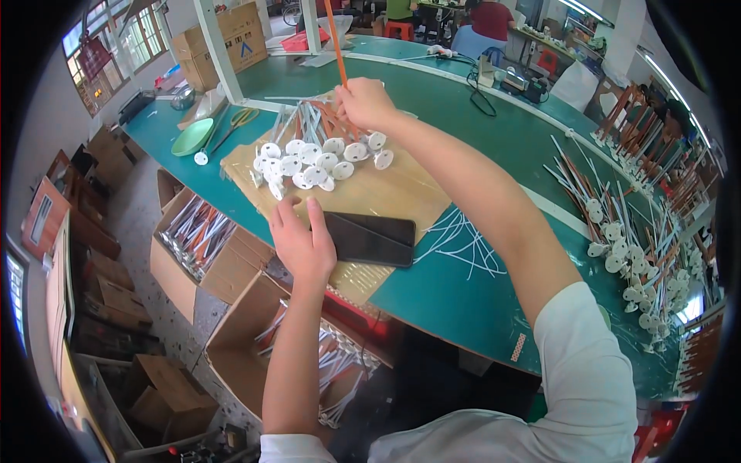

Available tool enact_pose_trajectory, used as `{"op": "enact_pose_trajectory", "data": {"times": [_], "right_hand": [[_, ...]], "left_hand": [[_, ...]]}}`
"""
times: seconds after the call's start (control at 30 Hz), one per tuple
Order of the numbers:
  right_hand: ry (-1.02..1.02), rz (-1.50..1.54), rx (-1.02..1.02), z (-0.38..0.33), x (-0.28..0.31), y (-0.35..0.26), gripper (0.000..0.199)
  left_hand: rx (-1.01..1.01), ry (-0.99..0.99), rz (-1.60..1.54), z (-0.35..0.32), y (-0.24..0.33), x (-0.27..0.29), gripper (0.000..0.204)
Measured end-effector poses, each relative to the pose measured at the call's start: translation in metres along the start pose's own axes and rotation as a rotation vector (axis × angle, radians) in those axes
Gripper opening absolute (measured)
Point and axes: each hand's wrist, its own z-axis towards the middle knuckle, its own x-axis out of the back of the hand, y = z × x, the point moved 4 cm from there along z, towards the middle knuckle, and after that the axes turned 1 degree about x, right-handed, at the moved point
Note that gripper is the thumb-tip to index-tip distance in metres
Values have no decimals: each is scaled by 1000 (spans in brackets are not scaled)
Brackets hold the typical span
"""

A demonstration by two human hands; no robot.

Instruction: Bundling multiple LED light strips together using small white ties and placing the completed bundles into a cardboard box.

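Note:
My right hand [367, 103] reaches over the far part of the bench and pinches a thin orange-brown stick [337, 46], which stands nearly upright. Below it, a pile of grey and brown sticks with round white disc ends [311, 160] lies on a brown cardboard sheet [397, 181], discs toward me. My left hand [303, 241] is open at the sheet's near edge, its thumb and fingers apart with nothing visible between them. Right beside that hand lies a black smartphone [370, 238]. Thin white strips [463, 239] are spread to the right of the phone.
A green bowl [193, 137] and scissors [244, 117] lie at the left of the green bench [478, 289]. Cardboard boxes [231, 266] with more sticks stand below its edge. Further bundles of disc-ended sticks [617, 239] lie on the right. A person [488, 27] sits beyond the bench.

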Motion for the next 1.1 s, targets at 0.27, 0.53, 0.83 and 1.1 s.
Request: {"op": "enact_pose_trajectory", "data": {"times": [0.27, 0.53, 0.83, 1.1], "right_hand": [[-212, 345, -506, 58, -2, 47, 28], [-123, -762, -1, 101, -37, 20, 23], [-258, -712, -189, 84, -34, 54, 32], [-82, 94, -214, 58, 82, 62, 26]], "left_hand": [[-14, 24, -67, 2, -1, 0, 30], [-50, -21, -44, 5, 1, 4, 24], [50, -41, -88, 4, -4, -2, 24], [77, -40, -118, 3, -6, -4, 31]]}}
